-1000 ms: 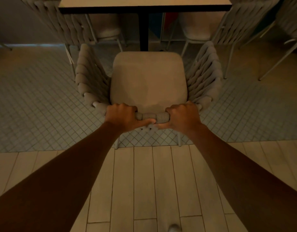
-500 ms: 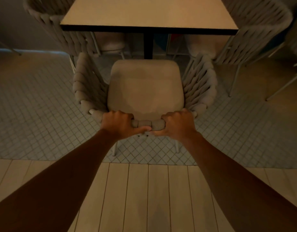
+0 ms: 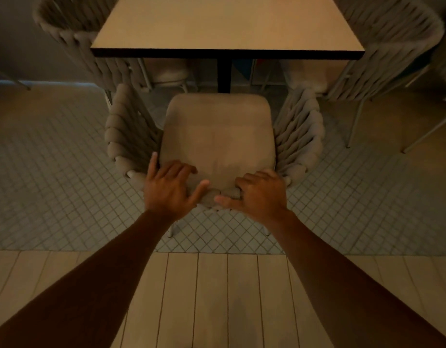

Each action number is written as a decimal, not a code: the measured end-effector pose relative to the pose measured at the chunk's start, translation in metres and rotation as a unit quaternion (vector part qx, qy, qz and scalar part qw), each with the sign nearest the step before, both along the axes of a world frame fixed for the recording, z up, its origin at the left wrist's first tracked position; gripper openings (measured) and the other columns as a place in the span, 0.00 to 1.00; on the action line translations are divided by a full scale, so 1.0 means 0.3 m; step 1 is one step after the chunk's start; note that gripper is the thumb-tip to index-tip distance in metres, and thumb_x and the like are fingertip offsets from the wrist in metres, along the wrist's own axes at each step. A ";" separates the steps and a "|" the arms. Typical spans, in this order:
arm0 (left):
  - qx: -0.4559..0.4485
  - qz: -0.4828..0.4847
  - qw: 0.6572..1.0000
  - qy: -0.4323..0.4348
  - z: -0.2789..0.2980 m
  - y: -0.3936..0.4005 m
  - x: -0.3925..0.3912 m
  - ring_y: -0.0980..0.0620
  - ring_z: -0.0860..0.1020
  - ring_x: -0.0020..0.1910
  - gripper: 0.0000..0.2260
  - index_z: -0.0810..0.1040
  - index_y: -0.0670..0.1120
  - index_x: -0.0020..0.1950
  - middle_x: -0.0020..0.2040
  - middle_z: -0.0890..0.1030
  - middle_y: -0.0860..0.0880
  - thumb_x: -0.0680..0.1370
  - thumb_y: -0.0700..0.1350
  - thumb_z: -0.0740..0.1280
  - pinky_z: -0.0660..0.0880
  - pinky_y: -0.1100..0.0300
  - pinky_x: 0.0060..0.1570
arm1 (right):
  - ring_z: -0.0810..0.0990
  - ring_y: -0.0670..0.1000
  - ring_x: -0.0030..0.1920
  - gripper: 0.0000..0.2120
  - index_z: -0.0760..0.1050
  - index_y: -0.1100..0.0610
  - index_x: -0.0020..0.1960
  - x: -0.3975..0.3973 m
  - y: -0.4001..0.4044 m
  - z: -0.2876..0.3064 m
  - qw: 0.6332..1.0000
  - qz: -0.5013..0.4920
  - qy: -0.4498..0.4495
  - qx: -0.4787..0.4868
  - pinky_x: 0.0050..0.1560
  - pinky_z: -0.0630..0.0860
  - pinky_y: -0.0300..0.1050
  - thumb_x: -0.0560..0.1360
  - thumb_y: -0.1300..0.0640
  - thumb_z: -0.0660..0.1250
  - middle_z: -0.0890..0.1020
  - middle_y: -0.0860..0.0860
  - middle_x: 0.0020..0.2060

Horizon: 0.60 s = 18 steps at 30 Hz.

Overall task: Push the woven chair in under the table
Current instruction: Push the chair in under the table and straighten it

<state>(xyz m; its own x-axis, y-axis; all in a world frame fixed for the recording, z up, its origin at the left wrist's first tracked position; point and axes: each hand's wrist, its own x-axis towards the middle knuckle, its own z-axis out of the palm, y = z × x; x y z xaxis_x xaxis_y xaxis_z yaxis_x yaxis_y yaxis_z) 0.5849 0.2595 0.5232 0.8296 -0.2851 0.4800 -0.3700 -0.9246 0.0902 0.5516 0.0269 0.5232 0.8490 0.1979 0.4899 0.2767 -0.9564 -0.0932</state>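
Note:
The woven chair [image 3: 218, 136] stands right in front of me, beige seat cushion facing up, woven rope arms on both sides. Its front edge lies just short of the table's [image 3: 227, 23] near dark edge, by the black centre post. My left hand [image 3: 170, 188] hovers over the top of the chair's back rail with fingers spread, holding nothing. My right hand [image 3: 258, 194] still has its fingers curled around the back rail, thumb lying along it.
Two more woven chairs stand beyond the table, one at the far left [image 3: 91, 46] and one at the far right [image 3: 387, 51]. Small grey floor tiles [image 3: 53, 184] lie under the furniture; pale wooden planks [image 3: 216, 297] run under my arms.
The chair has slid forward toward the table and the view has followed. My left hand has opened and lifted off the back rail; my right hand's grip has loosened but stays on it.

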 end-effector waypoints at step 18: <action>-0.813 0.219 0.346 0.413 0.082 -0.034 -0.047 0.32 0.73 0.63 0.25 0.68 0.48 0.71 0.68 0.73 0.39 0.74 0.35 0.62 0.74 0.30 0.48 | 0.76 0.68 0.61 0.24 0.70 0.54 0.71 -0.040 0.094 0.051 0.309 -0.239 0.255 0.884 0.52 0.78 0.74 0.75 0.62 0.66 0.75 0.61 0.66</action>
